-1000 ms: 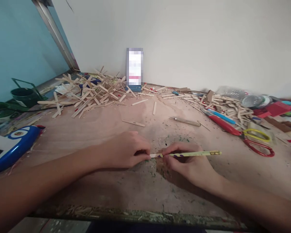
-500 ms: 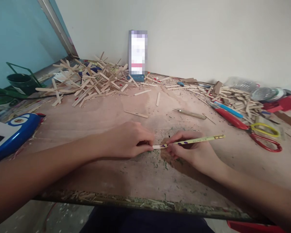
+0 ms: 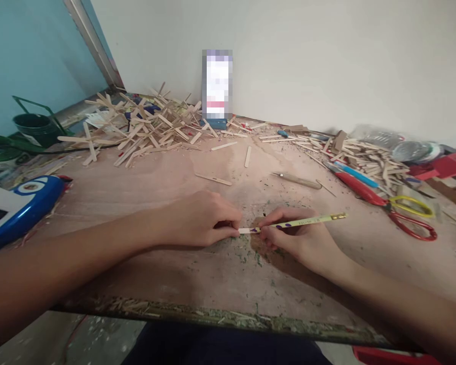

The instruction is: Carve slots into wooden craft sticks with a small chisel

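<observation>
My left hand rests on the wooden table, its thumb and fingertips pinching one end of a small pale wooden stick. Facing it, my right hand grips a yellow patterned pencil near its tip. The pencil lies at a low slant, its tip over the stick and its metal-capped end pointing right. Green and dark shavings are scattered around both hands. The stick's left end is hidden by my left fingers.
Behind my hands are a wooden-handled craft knife and loose sticks. Red-and-yellow-handled scissors lie right. A stick pile stands back left, near an upright phone. A blue object sits at the left.
The pencil's capped end has shifted slightly left, and its tip has moved a little left along the stick. My left hand keeps its pinch. The whole view has shifted slightly.
</observation>
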### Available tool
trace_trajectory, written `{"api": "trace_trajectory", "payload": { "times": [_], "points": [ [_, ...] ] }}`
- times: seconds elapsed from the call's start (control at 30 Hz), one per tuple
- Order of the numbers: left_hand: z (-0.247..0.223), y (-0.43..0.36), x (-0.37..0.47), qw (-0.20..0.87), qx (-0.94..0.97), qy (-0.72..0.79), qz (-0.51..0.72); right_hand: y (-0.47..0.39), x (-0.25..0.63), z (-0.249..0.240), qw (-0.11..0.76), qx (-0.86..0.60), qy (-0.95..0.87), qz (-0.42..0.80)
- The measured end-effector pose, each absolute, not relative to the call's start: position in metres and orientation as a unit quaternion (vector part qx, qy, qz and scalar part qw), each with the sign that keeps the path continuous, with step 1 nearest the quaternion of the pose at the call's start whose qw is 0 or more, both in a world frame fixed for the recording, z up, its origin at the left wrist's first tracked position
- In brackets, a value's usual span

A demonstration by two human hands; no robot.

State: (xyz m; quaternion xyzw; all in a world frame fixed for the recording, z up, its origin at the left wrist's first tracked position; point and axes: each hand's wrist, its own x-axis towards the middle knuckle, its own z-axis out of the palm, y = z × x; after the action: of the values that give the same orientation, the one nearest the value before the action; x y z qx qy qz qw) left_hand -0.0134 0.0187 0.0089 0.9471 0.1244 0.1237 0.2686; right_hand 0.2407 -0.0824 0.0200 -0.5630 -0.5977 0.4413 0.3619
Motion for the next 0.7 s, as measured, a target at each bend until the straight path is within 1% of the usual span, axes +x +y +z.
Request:
{"api": "trace_trajectory", "payload": {
  "times": [0.7],
  "points": [
    [0.0083, 0.019, -0.0124, 0.274, 0.945, 0.127, 0.123, -0.083, 0.2398, 0.018, 0.364, -0.56, -0.612, 0.424]
  ]
}}
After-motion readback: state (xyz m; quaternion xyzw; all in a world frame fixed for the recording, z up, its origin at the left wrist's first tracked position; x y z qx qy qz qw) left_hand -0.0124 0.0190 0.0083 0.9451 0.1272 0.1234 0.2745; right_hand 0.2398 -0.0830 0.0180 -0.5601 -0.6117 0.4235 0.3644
